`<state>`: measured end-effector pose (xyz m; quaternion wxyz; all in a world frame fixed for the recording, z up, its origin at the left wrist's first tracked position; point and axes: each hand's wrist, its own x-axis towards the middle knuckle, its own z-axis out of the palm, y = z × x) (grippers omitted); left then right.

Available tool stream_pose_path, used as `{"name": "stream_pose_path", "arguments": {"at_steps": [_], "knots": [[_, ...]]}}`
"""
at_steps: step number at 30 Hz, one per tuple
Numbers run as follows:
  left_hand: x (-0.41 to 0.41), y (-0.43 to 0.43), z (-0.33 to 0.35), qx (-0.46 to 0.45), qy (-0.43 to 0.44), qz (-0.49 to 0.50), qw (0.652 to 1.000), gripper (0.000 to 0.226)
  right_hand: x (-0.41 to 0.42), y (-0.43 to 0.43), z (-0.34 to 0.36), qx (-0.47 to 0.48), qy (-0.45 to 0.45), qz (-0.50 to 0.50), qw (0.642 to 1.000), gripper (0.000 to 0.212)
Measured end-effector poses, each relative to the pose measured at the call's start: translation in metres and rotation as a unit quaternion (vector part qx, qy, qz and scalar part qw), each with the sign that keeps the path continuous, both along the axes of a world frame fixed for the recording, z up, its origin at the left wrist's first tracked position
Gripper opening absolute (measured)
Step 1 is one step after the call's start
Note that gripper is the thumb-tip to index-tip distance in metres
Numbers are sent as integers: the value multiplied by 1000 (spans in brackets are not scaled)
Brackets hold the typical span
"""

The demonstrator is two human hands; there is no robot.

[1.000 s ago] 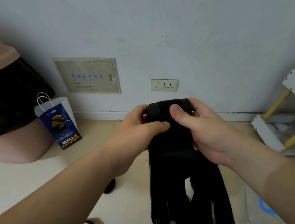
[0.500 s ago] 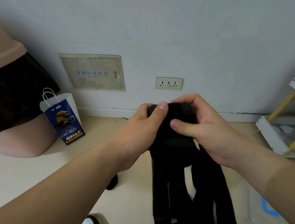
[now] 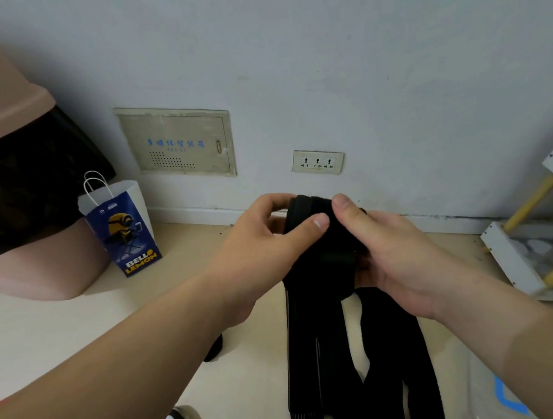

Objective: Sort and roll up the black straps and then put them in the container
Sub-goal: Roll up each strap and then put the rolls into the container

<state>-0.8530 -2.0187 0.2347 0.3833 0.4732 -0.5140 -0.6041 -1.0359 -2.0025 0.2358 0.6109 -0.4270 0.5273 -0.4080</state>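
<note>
L hand point(image 3: 258, 242) & R hand point(image 3: 386, 248) both pinch the rolled top of soft, flat black straps point(image 3: 324, 307); long woven tails hang toward floor.

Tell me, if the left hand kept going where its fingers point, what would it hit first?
The left hand grips the black straps; just past that roll it would likely meet the thumb of the right hand.
</note>
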Motion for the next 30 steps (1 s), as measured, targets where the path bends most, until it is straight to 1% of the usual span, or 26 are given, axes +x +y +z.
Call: {"name": "stream_pose_path", "arguments": {"at_steps": [3,5,8,12,15,17,18,20,22,24,27,30], "knots": [[-3,0,-1,74,1,-13,997,41,2,-1,-5,-13,-27,-32,999,55],[-3,-1,-2,100,15,-29,994,50,3,-1,-7,-28,-46,-47,997,53],[-2,-4,-2,90,11,-39,995,61,2,1,-9,-56,-57,-42,996,47],[-2,-3,-6,46,-16,-25,998,58,2,3,-13,-78,-23,-23,996,43],[-2,-4,-6,27,-20,-13,999,57,2,2,-7,-58,-40,-27,997,47],[-4,-4,-6,19,-13,-15,1000,55,2,2,-1,-29,-60,-2,998,46],[-5,-5,-6,10,-16,-15,1000,51,2,2,2,-9,-64,19,998,46],[-5,-4,-7,-3,-20,-12,1000,41,0,2,2,26,-62,44,997,54],[-4,-3,-7,1,-12,-13,1000,36,-1,1,0,38,-61,46,996,59],[-4,-1,-7,17,8,-17,1000,34,-2,0,-2,34,-60,45,997,59],[-5,0,-7,53,21,-15,998,39,-2,0,-4,37,-59,35,997,53],[-5,-5,-8,101,19,27,994,52,-3,-2,-6,42,-74,4,996,47]]}}
